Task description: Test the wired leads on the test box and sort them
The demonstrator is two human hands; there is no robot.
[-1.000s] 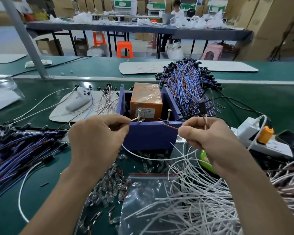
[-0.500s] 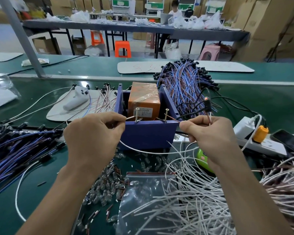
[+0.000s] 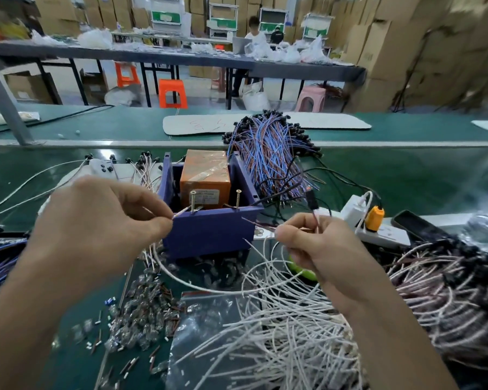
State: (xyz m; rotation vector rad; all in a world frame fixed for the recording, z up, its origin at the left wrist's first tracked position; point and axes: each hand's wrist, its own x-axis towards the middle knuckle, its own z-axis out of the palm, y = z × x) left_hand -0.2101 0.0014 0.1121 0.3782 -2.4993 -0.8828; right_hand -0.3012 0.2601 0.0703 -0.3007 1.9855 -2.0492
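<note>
2 hands hold 1 white lead [image 3: 185,281] sagging just near of the purple test box [image 3: 209,235] on the desk [image 3: 406,178]. The left hand [image 3: 96,220] has its grip pinching one end beside the left screw [image 3: 192,199]. The right hand [image 3: 319,246] pinches the other end.

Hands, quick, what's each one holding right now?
Left hand: pinching the white lead by its end, beside the test box.
Right hand: pinching thin wire ends, black component standing above its fingers.
</note>
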